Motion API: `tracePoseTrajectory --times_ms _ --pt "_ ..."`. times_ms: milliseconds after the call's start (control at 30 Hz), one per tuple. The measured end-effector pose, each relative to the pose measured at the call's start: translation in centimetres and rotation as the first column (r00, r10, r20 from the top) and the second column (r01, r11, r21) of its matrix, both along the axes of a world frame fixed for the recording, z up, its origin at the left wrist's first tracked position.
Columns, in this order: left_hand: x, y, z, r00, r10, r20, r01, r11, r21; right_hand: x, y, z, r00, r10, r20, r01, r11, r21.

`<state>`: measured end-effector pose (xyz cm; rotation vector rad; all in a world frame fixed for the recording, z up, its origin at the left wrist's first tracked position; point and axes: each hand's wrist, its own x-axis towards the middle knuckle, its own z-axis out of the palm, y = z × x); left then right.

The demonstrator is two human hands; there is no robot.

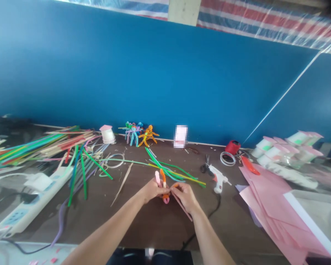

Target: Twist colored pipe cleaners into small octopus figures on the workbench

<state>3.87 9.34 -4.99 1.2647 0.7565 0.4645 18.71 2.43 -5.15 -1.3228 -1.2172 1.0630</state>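
My left hand and my right hand meet over the brown table, both pinched on a small pipe-cleaner piece of orange and pink fuzzy wire. Two ends, one pink and one orange, stick up above my left fingers. A pink length trails down and to the right under my right hand. Green, blue and yellow pipe cleaners lie just beyond the hands.
A heap of coloured pipe cleaners and a white power strip lie at left. Finished pipe-cleaner figures stand by the blue wall. A white glue gun, scissors, tape rolls, pink paper sheets and plastic cups are at right.
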Motion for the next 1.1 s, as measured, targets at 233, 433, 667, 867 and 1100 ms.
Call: tracePoseTrajectory --times_ms 233,433,667,867,1100 --pt "-0.6 1.1 0.5 0.989 -0.113 0.099 0.118 0.991 -0.055 0.1 0.0 -0.3 0.998 -0.036 -0.046 0.037 0.999 0.016" --pt "-1.4 1.6 0.1 0.971 -0.133 0.2 0.157 0.981 -0.113 0.0 0.0 -0.7 0.988 -0.032 -0.154 0.031 0.999 -0.009" --pt "-1.4 1.9 -0.1 0.949 -0.081 0.304 0.164 0.952 -0.258 -0.1 0.0 -0.7 0.983 -0.033 -0.181 0.033 0.999 -0.001" --pt "-1.5 2.1 -1.1 0.962 -0.062 0.268 0.127 0.964 -0.233 0.0 0.2 -1.4 0.989 -0.046 -0.138 0.043 0.999 -0.022" --pt "-1.4 1.9 -1.0 0.962 -0.059 0.267 0.124 0.964 -0.234 0.0 0.2 -1.2 0.986 -0.033 -0.164 0.03 0.999 -0.021"
